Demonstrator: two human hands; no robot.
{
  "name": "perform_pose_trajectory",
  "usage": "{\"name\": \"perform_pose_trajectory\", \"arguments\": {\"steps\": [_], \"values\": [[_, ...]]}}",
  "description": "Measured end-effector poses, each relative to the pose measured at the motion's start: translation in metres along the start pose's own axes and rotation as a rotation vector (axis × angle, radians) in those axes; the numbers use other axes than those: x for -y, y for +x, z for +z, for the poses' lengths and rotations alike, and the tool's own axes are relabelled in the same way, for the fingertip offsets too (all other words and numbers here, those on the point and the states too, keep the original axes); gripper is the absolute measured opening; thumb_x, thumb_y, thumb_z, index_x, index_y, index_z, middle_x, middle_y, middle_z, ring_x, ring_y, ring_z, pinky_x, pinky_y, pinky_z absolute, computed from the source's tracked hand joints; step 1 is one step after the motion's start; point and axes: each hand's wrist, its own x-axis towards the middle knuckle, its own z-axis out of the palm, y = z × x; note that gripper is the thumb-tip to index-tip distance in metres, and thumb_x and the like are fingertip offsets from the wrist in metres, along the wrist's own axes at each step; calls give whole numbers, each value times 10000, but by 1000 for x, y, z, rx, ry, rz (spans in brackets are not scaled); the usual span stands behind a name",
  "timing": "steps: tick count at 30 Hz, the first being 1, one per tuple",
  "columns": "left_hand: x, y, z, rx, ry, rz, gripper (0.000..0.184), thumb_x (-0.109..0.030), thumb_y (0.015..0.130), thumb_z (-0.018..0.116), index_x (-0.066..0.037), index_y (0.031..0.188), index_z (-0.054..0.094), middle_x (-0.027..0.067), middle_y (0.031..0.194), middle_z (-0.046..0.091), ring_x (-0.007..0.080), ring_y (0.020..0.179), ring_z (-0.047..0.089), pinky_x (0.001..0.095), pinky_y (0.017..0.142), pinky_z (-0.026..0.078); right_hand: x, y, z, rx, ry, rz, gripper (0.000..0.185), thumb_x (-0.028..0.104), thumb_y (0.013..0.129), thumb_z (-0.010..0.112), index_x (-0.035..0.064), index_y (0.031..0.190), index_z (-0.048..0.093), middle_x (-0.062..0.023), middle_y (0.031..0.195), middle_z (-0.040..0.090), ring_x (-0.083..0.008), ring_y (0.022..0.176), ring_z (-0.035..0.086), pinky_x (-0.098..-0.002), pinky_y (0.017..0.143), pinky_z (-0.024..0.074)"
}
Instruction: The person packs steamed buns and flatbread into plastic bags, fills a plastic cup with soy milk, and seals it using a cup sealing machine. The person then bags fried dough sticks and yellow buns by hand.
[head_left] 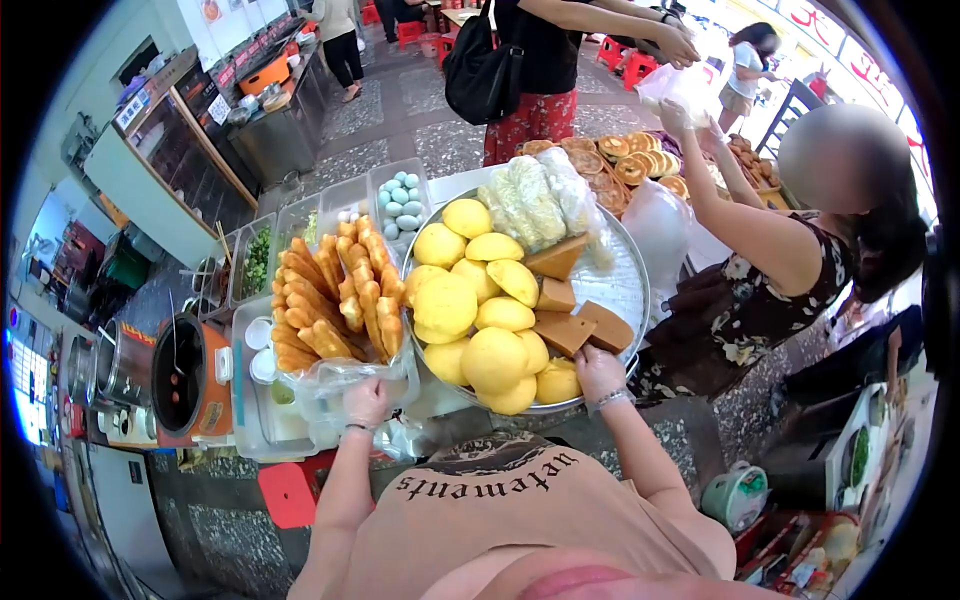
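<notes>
My left hand point(368, 402), in a thin clear glove, is closed at the near edge of a clear plastic bag point(335, 382). Behind it, fried dough sticks point(335, 290) stand bunched in a clear bin. My right hand point(601, 374), also gloved, reaches over the near rim of a round metal tray point(632, 270). Its fingers are at the lower edge of a brown cake wedge point(565, 333); the fingertips are partly hidden. Another brown cake wedge point(607, 327) lies just beyond. Yellow buns point(495, 360) are piled on the tray's left, with plastic-wrapped food point(530, 200) at its far side.
Blue-green eggs point(402, 205) and chopped greens point(257, 262) sit in clear bins. An orange pot point(185, 370) stands left. At right, a co-worker point(770, 270) holds up a plastic bag point(690, 95) beside flat pastries point(630, 160). A person with a black bag point(485, 70) stands opposite.
</notes>
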Motion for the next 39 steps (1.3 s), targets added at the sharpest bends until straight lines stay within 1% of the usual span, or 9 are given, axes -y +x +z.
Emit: {"name": "perform_pose_trajectory", "arguments": {"steps": [5,6,9,10,16,24,30,34,39], "values": [[-60,43,-232,-322,-262,243,203,-113,945,442,-1,840,575,100,697,475,187,704,504,332,648,425,6,8,-1,-25,25,25,277,327,879,531,85,851,664,-193,771,662,-366,725,648,-486,694,512],[-41,100,-196,-966,-403,71,223,-232,980,466,-36,937,563,7,873,531,81,748,521,264,776,449,6,5,0,-46,18,9,278,326,883,529,83,859,661,-193,767,661,-365,722,648,-486,690,513],[-94,205,-299,-621,-398,150,377,-361,946,460,-6,930,585,156,929,649,347,930,604,404,825,450,6,2,0,-76,5,-6,266,318,888,529,86,863,656,-190,754,660,-365,708,647,-485,679,515],[-74,253,-311,-572,-105,433,372,-373,942,424,-40,972,587,184,993,640,373,969,598,420,824,461,7,2,0,-85,11,-14,266,318,888,529,86,863,656,-190,754,660,-365,708,647,-485,679,515],[-119,363,-373,-453,132,127,328,-339,919,415,-144,1099,606,205,1093,620,368,1030,592,441,860,458,5,-1,1,-135,6,-18,235,303,888,534,99,856,646,-163,744,665,-340,694,652,-473,648,516],[-147,390,-370,-368,-69,75,578,-329,894,551,-163,1414,362,171,1142,629,324,1081,584,390,919,421,1,-2,6,-137,34,4,238,319,887,526,105,861,628,-149,726,661,-336,679,648,-464,620,510],[-179,232,-316,-187,-249,177,710,-237,921,527,-90,1496,135,89,908,616,142,590,555,296,591,501,1,-1,3,-103,25,2,239,321,885,529,107,863,634,-156,722,659,-345,680,649,-473,627,513],[-111,119,-227,-191,-253,230,300,-210,942,506,-19,1172,529,117,858,617,191,692,578,322,665,488,5,0,-2,-74,34,23,244,320,884,528,106,851,640,-161,737,663,-343,690,653,-473,635,519],[-9,-8,-72,-151,-228,8,175,-187,890,553,-22,835,580,184,781,602,365,706,591,449,669,471,-2,7,7,33,0,57,261,323,875,526,101,881,663,-167,778,673,-345,725,659,-468,679,529]]}}
